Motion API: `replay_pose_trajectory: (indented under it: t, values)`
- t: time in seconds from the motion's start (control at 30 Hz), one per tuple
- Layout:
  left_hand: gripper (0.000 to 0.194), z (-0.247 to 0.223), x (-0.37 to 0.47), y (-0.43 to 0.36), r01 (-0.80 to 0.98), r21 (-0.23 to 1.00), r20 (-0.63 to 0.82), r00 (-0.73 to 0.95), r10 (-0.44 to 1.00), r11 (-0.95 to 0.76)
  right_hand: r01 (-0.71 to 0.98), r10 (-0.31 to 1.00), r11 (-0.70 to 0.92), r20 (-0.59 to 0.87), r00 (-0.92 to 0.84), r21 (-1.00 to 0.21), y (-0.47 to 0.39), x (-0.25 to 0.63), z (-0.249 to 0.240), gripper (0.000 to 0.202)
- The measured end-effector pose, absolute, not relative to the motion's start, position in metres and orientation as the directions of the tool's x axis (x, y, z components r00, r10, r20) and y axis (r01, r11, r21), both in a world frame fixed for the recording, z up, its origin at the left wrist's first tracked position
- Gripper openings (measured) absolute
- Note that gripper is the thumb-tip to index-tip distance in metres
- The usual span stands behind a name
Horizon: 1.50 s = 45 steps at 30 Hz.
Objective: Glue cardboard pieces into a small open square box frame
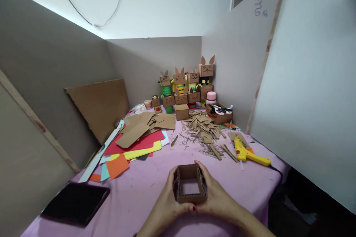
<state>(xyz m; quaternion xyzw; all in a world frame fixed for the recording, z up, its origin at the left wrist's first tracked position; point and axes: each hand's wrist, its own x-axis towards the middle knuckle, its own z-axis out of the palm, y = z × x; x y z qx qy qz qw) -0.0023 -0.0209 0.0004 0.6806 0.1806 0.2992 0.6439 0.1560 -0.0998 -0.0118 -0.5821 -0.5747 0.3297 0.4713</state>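
Note:
An open rectangular cardboard frame point(191, 198) is held between both hands at the front middle of the table; pink cloth shows through its opening. My left hand point(170, 200) wraps round its left side, with the fingers at the far left corner. On the right side, my right hand point(215, 197) grips it, one finger reaching the far right corner. Both thumbs meet near the frame's front wall. Beyond it lie brown cardboard scraps point(204, 127) in a loose pile. A yellow glue gun point(247, 155) rests to the right, near a small cardboard piece point(239, 139).
A black tablet point(76, 203) lies at the front left of the pink cloth point(133, 196). Coloured paper point(118, 166) and cardboard sheets point(133, 131) are behind it. Cardboard animal figures point(181, 99) stand at the back, beside a box with scissors point(219, 117). Partitions enclose the sides.

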Motion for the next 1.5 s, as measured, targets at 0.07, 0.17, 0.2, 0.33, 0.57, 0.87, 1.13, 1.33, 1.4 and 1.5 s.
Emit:
replay_pose_trajectory:
  t: [0.07,0.17,0.2,0.33,0.57,0.87,1.13,1.33,1.4,1.5]
  values:
    - [0.098,0.001,-0.003,-0.022,-0.141,0.983,0.185,0.747,0.639,-0.12,0.344,0.978,0.121,0.171,0.119,-0.931,-0.1,0.155,-0.011,0.12]
    - [0.097,0.002,-0.004,-0.024,-0.156,0.981,0.194,0.746,0.637,-0.115,0.317,0.972,0.16,0.205,0.112,-0.935,-0.101,0.154,-0.013,0.115]
    - [0.097,0.002,-0.005,-0.025,-0.159,0.98,0.196,0.746,0.636,-0.116,0.307,0.972,0.167,0.209,0.108,-0.937,-0.101,0.154,-0.013,0.114]
    - [0.098,0.0,-0.007,-0.027,-0.143,0.979,0.205,0.733,0.648,-0.148,0.283,0.975,0.162,0.197,0.1,-0.945,-0.104,0.154,-0.012,0.113]
    - [0.094,0.003,-0.006,-0.026,-0.122,0.98,0.195,0.731,0.654,-0.155,0.268,0.968,0.208,0.237,0.084,-0.941,-0.104,0.156,-0.011,0.106]
    - [0.092,0.003,-0.005,-0.028,-0.124,0.974,0.221,0.717,0.661,-0.191,0.26,0.951,0.279,0.303,0.056,-0.924,-0.107,0.152,-0.001,0.09]
    - [0.086,0.006,-0.004,-0.028,-0.084,0.973,0.21,0.709,0.673,-0.215,0.283,0.953,0.262,0.294,0.078,-0.923,-0.104,0.158,-0.011,0.097]
    - [0.084,0.009,-0.004,-0.029,-0.064,0.974,0.197,0.706,0.681,-0.216,0.278,0.952,0.271,0.299,0.064,-0.922,-0.106,0.157,-0.006,0.094]
    - [0.084,0.009,-0.004,-0.029,-0.062,0.974,0.197,0.703,0.684,-0.217,0.278,0.952,0.271,0.3,0.064,-0.922,-0.106,0.157,-0.005,0.094]
    - [0.086,0.008,-0.004,-0.029,-0.07,0.975,0.197,0.703,0.683,-0.209,0.276,0.954,0.269,0.295,0.06,-0.923,-0.107,0.157,-0.006,0.097]
